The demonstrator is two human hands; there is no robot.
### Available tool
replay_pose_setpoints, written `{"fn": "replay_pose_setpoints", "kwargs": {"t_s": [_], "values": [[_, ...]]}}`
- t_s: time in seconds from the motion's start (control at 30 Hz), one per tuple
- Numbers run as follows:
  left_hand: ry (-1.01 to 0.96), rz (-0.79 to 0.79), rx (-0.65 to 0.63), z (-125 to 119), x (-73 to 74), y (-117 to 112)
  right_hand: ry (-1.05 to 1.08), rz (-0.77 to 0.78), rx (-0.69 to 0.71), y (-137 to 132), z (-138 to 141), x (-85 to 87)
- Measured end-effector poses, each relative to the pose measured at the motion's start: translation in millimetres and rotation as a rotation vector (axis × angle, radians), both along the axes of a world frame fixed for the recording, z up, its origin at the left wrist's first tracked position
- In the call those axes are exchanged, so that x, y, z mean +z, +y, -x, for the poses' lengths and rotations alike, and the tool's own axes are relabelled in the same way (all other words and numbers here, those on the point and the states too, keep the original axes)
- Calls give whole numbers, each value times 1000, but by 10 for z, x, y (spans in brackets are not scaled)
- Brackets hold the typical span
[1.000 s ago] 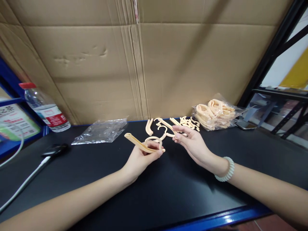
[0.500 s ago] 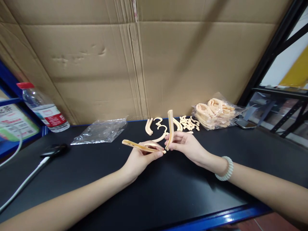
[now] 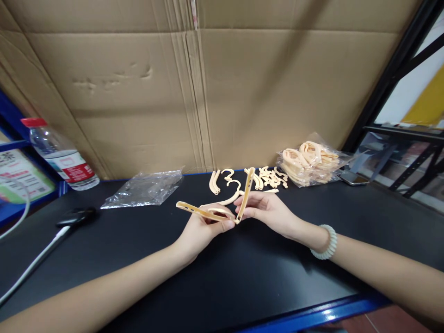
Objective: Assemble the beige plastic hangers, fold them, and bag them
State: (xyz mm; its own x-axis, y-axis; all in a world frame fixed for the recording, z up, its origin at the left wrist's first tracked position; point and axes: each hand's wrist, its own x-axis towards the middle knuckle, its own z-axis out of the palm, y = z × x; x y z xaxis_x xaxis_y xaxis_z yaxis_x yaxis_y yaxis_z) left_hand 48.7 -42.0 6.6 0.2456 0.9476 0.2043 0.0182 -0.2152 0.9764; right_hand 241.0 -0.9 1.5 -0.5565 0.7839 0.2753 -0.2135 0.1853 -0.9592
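Note:
My left hand (image 3: 199, 233) is closed on a beige plastic hanger arm (image 3: 190, 207) that points out to the left. A pale curved piece (image 3: 222, 211), perhaps a hook, also shows at its fingers. My right hand (image 3: 267, 208) pinches a second hanger arm (image 3: 248, 185), tilted upright with its slotted inner side showing. The lower end of this arm meets the end of the left one at my left thumb; whether they are joined I cannot tell. Behind the hands lies a beige hanger (image 3: 227, 201) with a hook, partly hidden by my fingers.
Behind the hands lie loose hanger arms (image 3: 214, 182), more arms (image 3: 258, 180), a hook (image 3: 228, 173) and a pile of small hooks (image 3: 272, 176). A bag of hanger parts (image 3: 308, 162), phone (image 3: 354, 178), plastic bag (image 3: 145, 189), bottle (image 3: 69, 162) and black device (image 3: 77, 216) surround them.
The hanger arm in my right hand has come down and leans further right. Its lower end now meets the left arm's end. My left hand has hardly moved.

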Motion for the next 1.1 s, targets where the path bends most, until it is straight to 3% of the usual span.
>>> {"fn": "replay_pose_setpoints", "kwargs": {"t_s": [0.6, 1.1], "values": [[-39, 76, 113, -19, 8, -36, -49, -34, -33, -93, 21, 44], [-127, 124, 127, -22, -5, -34, -86, -134, -141, -153, 29, -43]]}}
